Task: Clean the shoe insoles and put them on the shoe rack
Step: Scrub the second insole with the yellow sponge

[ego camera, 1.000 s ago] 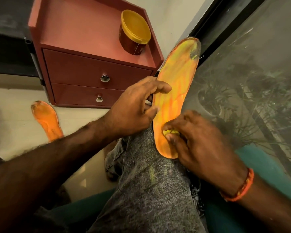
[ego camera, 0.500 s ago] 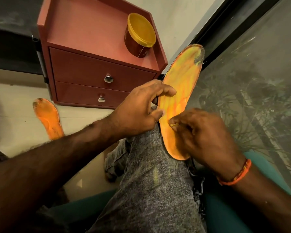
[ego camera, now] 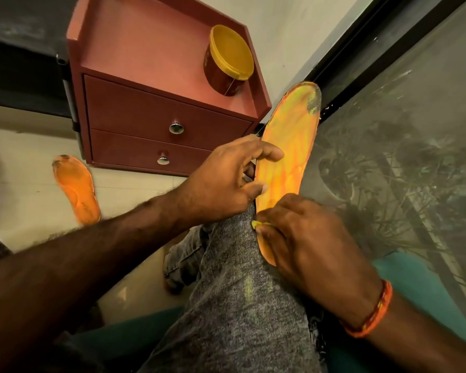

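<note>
Orange insole [ego camera: 285,157] stands propped on the person's knee [ego camera: 237,265], long axis running up and slightly right, from the heel end under the R hand to the grimy toe end near the window frame [ego camera: 361,57]. L hand [ego camera: 226,181] grips its left edge abt mid-length, thumb and fingers curled round it, steadying. R hand [ego camera: 304,243] sits at the lower, heel end, fingers curled, pinching a small yellow scrap [ego camera: 258,224] (sponge or cloth, can't tell) against the surface. So the uncleaned stretch lies up and away from the R hand, along the axis twd the dark patch at the toe; R hand is the nearer one to do the rubbing, L only holds. My guess: next stroke wants to travel upward along the length w/ the L hand bracing. 2nd insole [ego camera: 76,189] lies flat on the floor [ego camera: 24,197], well apart to the left, beside the red drawer unit [ego camera: 145,117], not yet touched. Yellow-lidded tub [ego camera: 229,60] sits on top of that unit
</note>
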